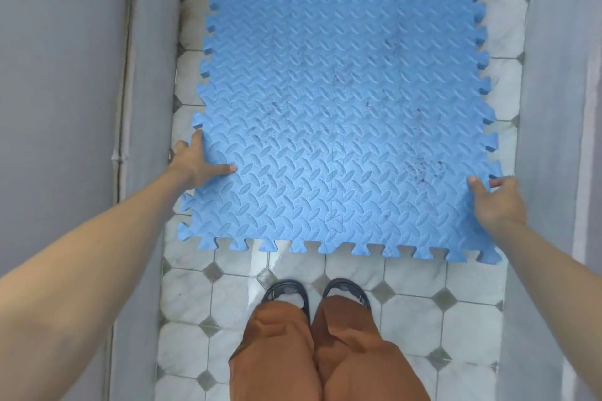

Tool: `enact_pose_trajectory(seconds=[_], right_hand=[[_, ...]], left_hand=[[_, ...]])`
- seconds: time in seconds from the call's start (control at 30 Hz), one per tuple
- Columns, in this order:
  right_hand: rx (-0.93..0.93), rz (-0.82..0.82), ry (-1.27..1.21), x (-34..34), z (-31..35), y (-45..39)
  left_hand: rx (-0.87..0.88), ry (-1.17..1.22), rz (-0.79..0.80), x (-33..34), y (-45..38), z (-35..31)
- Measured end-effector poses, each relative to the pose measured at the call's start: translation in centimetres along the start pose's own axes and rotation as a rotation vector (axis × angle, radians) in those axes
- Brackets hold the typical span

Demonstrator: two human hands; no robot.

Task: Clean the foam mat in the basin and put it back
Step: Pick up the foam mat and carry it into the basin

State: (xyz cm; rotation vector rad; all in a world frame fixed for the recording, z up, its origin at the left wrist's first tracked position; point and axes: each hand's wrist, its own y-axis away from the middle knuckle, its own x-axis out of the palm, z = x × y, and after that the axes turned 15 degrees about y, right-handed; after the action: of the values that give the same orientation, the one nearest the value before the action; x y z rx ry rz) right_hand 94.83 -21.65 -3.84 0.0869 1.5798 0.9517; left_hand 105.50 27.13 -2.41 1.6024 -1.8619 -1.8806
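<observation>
A large blue foam mat with a leaf-pattern surface and jigsaw edges fills the middle of the view, over a tiled floor. Dark specks and smudges mark its surface, mostly toward the lower right. My left hand grips its left edge, thumb on top and fingers going under the edge. My right hand grips the right edge near the front corner, thumb on top and fingers wrapped around the side. No basin is in view.
Grey walls close in on the left, right and back, leaving a narrow passage. The floor has white tiles with small grey diamonds and looks wet near the mat's front edge. My feet in dark sandals stand just before the mat.
</observation>
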Motion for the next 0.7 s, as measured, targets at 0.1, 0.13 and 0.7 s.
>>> enact_pose_trajectory(seconds=[0.1, 0.13, 0.7], right_hand=[[-0.008, 0.054, 0.048, 1.5, 0.3, -1.3], [-0.007, 0.068, 0.073, 1.9, 0.3, -1.5], [-0.285, 0.140, 0.289, -12.1, 7.6, 12.5]], left_hand=[[-0.011, 0.007, -0.016, 0.2, -1.9, 0.0], [-0.005, 0.007, -0.029, 0.4, -2.4, 0.0], [0.226, -0.056, -0.002, -7.0, 15.7, -6.4]])
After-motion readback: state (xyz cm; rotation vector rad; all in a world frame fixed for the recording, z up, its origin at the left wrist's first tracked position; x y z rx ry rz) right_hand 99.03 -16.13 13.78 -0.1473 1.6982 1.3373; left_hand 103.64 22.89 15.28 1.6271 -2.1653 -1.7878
